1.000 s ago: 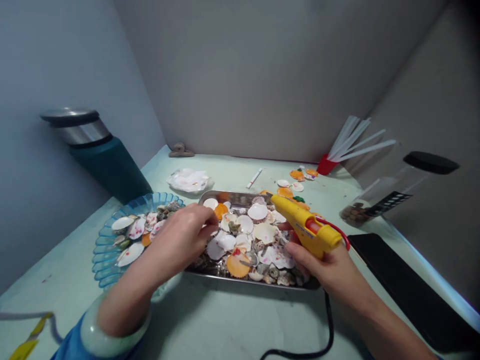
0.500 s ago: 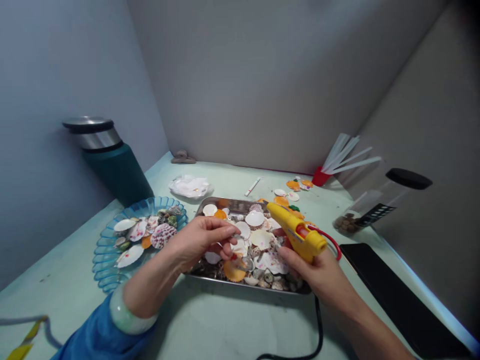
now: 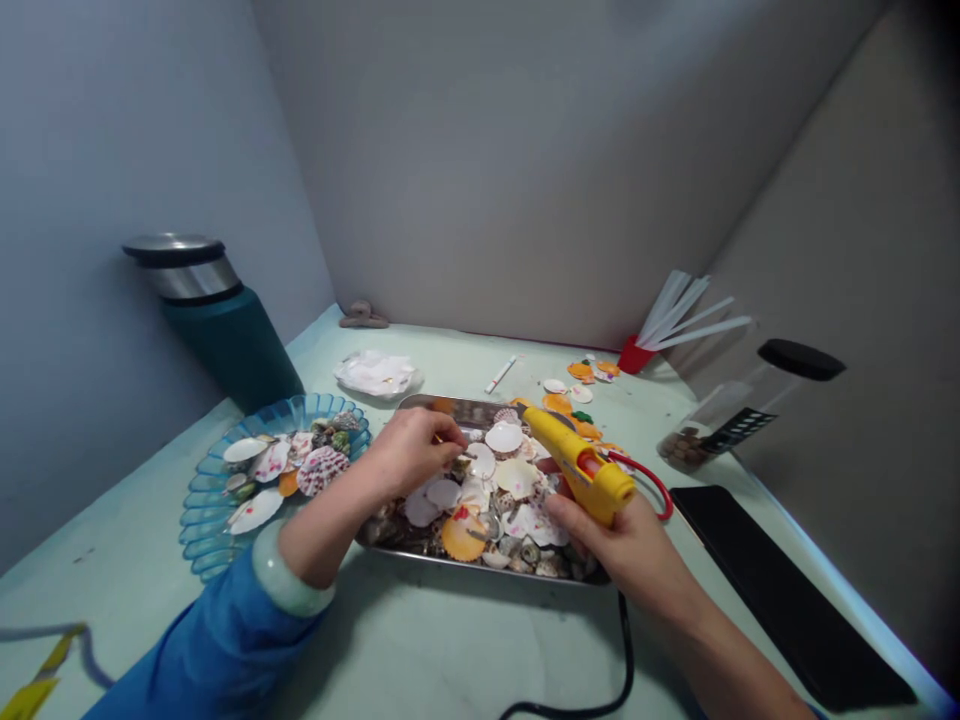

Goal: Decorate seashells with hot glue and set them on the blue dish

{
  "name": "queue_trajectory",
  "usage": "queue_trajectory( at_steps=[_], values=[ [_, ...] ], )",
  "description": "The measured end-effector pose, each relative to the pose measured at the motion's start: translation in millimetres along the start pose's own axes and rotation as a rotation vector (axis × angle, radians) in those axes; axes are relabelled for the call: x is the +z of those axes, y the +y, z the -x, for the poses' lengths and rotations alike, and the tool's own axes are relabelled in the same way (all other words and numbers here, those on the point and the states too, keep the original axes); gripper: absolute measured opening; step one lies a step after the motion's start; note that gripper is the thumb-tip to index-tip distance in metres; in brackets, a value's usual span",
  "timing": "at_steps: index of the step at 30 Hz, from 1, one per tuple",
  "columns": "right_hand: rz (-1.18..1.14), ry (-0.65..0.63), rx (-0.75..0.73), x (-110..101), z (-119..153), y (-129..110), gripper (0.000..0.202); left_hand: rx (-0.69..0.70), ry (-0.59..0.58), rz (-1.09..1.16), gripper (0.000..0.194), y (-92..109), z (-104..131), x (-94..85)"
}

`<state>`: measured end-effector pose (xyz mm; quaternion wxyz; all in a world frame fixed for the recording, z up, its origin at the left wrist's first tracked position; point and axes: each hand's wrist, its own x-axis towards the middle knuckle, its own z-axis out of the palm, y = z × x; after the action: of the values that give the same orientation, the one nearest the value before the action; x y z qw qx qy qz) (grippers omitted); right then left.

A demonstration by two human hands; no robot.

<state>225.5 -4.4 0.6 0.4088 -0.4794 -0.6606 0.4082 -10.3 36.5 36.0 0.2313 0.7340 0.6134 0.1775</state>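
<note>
In my right hand (image 3: 604, 530) is a yellow hot glue gun (image 3: 577, 465), its nozzle end pointing away to the upper left. My left hand (image 3: 416, 448) reaches over the left part of a metal tray (image 3: 442, 558), its fingers bent and drawn together. What they pinch, if anything, is too small to make out. Seashells fill the tray: white scallop shells (image 3: 505, 437), small snail shells and an orange scallop shell (image 3: 463, 538) with a red spot near the front. A blue glass plate (image 3: 196, 505) with more shells lies left of my left forearm.
A teal bottle (image 3: 232, 345) stands behind the plate. Farther back are a white crumpled bundle (image 3: 377, 374), a white stick (image 3: 501, 374) and loose shells (image 3: 556, 404). On the right are a red cup (image 3: 634, 356) of glue sticks, a clear jar (image 3: 739, 415) and a black phone (image 3: 787, 590).
My left hand has moved up and back from the orange scallop shell, which now shows more fully. The right hand still holds the glue gun, and the view has shifted slightly.
</note>
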Motion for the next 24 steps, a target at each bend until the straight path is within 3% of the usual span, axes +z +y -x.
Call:
queue_trajectory(
  at_steps=[8, 16, 24],
  values=[
    [-0.035, -0.005, 0.010, 0.1, -1.0, -2.2, 0.033, 0.081, -0.022, -0.181, 0.018, -10.4, -19.7, 13.4],
    [0.018, 0.001, 0.014, 0.8, 0.8, 0.9, 0.030, 0.129, -0.127, -0.151, 0.015, -12.8, -5.8, 14.3],
    [0.085, -0.033, 0.007, 1.5, 0.5, 0.5, 0.030, 0.176, -0.125, -0.176, 0.020, -10.0, 5.8, 17.3]
  ],
)
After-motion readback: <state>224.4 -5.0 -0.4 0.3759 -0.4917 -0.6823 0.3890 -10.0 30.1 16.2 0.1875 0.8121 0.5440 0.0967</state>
